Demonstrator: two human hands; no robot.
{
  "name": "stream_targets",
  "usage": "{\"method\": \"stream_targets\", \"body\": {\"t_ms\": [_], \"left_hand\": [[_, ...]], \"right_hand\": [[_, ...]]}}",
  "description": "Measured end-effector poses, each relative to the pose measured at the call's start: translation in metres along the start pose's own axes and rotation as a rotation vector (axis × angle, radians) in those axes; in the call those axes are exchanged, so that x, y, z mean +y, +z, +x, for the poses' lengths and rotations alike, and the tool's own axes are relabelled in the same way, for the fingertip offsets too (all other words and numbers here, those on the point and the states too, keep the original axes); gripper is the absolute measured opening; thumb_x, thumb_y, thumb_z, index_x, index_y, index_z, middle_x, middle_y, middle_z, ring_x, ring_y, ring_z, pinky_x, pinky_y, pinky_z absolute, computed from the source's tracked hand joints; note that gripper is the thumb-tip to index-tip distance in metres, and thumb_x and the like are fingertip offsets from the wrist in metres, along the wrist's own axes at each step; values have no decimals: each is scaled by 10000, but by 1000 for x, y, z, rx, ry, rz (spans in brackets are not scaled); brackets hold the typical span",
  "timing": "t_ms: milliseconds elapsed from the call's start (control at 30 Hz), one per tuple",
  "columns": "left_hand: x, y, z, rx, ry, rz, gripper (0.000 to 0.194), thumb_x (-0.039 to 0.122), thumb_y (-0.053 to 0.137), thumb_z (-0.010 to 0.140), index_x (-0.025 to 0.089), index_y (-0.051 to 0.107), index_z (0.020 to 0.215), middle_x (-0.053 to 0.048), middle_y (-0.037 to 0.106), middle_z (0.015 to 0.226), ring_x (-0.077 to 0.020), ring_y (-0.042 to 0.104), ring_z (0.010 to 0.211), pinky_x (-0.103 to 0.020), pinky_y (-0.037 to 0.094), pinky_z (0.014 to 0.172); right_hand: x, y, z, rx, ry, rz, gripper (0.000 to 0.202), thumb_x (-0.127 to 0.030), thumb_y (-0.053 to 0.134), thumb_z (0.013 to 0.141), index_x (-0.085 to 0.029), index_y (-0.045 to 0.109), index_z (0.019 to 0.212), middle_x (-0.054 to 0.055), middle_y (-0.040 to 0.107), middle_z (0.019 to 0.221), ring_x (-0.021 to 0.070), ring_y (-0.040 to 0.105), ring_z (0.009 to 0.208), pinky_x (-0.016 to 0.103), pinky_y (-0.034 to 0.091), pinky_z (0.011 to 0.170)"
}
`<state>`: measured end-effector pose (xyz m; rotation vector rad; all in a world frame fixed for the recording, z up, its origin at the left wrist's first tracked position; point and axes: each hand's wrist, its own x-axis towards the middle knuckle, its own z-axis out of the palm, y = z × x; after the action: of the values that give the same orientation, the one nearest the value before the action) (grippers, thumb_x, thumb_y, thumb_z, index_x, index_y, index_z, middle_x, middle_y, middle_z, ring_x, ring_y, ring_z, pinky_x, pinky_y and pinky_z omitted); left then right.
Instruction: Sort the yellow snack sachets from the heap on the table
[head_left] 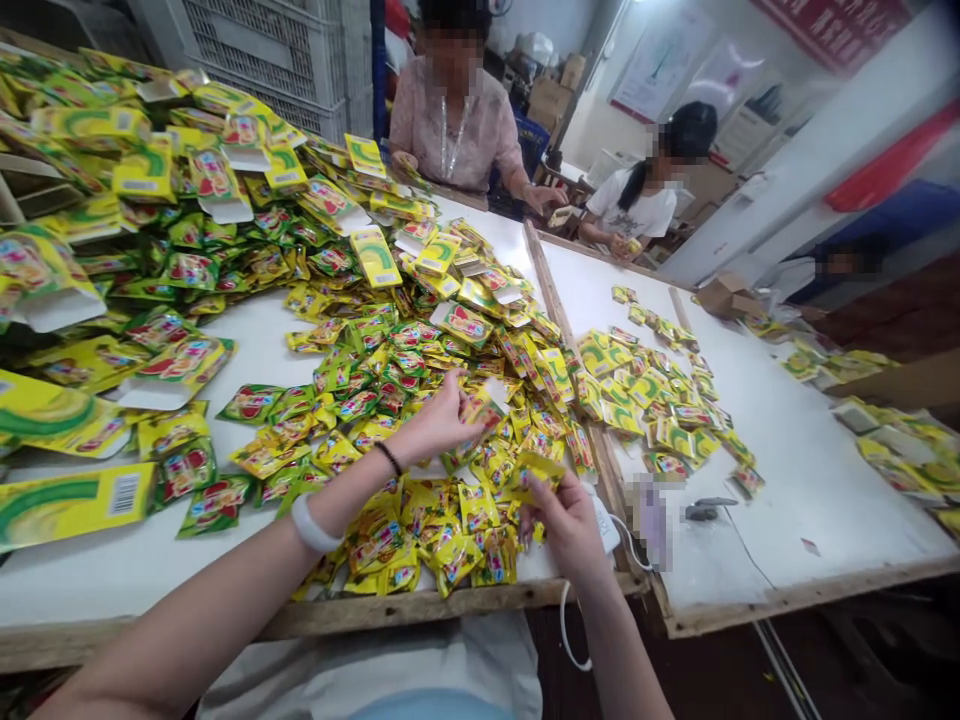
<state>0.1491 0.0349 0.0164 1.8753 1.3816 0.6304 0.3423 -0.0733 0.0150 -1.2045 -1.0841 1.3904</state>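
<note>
My left hand (442, 418), with a white band and a dark bracelet on its wrist, grips a small printed carton (487, 402) whose white flap stands up. To its right, my right hand (561, 515) pinches a yellow candy packet (541, 468) between thumb and fingers. Beneath both hands spreads a heap of small yellow packets (450, 545), with green and red ones (382, 385) mixed in farther back. The two hands are apart, a short way above the heap.
Open cartons and packets form a big pile (150, 170) at the left. A wooden strip (551, 285) divides the white table (787, 490). More cartons (637, 385) lie beyond it. Two people work across the table. A white cable (566, 625) hangs off the front edge near my right arm.
</note>
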Motion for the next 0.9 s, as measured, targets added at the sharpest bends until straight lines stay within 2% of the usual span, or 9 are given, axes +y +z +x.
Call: {"method": "stream_targets", "body": {"t_ms": [67, 133, 233, 333, 467, 567, 700, 800, 900], "left_hand": [[-3, 5, -16, -92, 36, -350, 634, 362, 594, 728, 124, 358, 1266, -115, 608, 1077, -221, 605, 939, -320, 483, 785], [-3, 7, -29, -207, 30, -564, 537, 334, 560, 749, 151, 426, 1235, -105, 561, 1212, -236, 535, 1106, -332, 440, 907], [0, 4, -45, -353, 14, -636, 577, 354, 541, 786, 166, 370, 1305, -91, 497, 1306, -246, 426, 1236, -319, 378, 989], [5, 1, -54, -500, 56, -721, 673, 412, 538, 807, 170, 238, 1359, -103, 548, 1210, -234, 535, 1101, -331, 438, 903], [5, 3, -59, -441, 156, -700, 808, 339, 619, 753, 180, 129, 1376, -107, 560, 1147, -195, 590, 915, -310, 468, 782], [3, 11, -61, -416, 233, -586, 818, 250, 604, 741, 174, 109, 1388, -54, 599, 954, -169, 582, 744, -284, 457, 673], [0, 20, -63, -443, 323, -568, 804, 196, 583, 732, 148, 133, 1397, -49, 610, 931, -162, 581, 740, -271, 456, 692], [-2, 20, -60, -535, 295, -619, 839, 231, 605, 728, 149, 115, 1404, -66, 616, 991, -176, 600, 795, -276, 472, 698], [-4, 19, -59, -622, 246, -624, 911, 267, 674, 678, 150, 142, 1407, -85, 602, 1082, -207, 603, 907, -294, 479, 765]], "right_hand": [[-17, 5, 9, 59, -109, 27, 194, -374, 636, 812, -221, 540, 883, -34, 590, 760, 60, 506, 438, 206, 437, 390], [-34, 10, 18, 100, -210, 22, 173, -359, 634, 814, -222, 542, 864, -26, 595, 799, 53, 497, 450, 203, 429, 394], [-49, 21, 30, 103, -299, -59, 175, -337, 649, 802, -215, 553, 883, -18, 586, 819, 55, 485, 453, 211, 423, 392], [-49, 31, 36, 71, -308, -166, 176, -324, 648, 802, -210, 545, 887, -30, 564, 758, 55, 458, 427, 204, 381, 366], [-42, 28, 34, 12, -259, -338, 172, -300, 657, 793, -212, 565, 908, -33, 561, 740, 52, 430, 443, 191, 358, 384], [-44, 16, 29, -154, -175, -547, 145, -288, 650, 794, -203, 612, 905, -4, 578, 784, 85, 485, 543, 208, 414, 460], [-50, 5, 16, -282, -182, -774, 97, -255, 606, 828, -215, 633, 912, 27, 576, 855, 153, 560, 770, 254, 489, 640], [-47, 0, 5, -275, -148, -592, 213, -246, 555, 869, -264, 553, 1081, 30, 579, 944, 152, 605, 777, 283, 521, 663], [-39, -6, -5, -152, -232, -436, 114, -213, 600, 843, -249, 571, 948, 2, 565, 874, 94, 577, 590, 234, 492, 532]]}}
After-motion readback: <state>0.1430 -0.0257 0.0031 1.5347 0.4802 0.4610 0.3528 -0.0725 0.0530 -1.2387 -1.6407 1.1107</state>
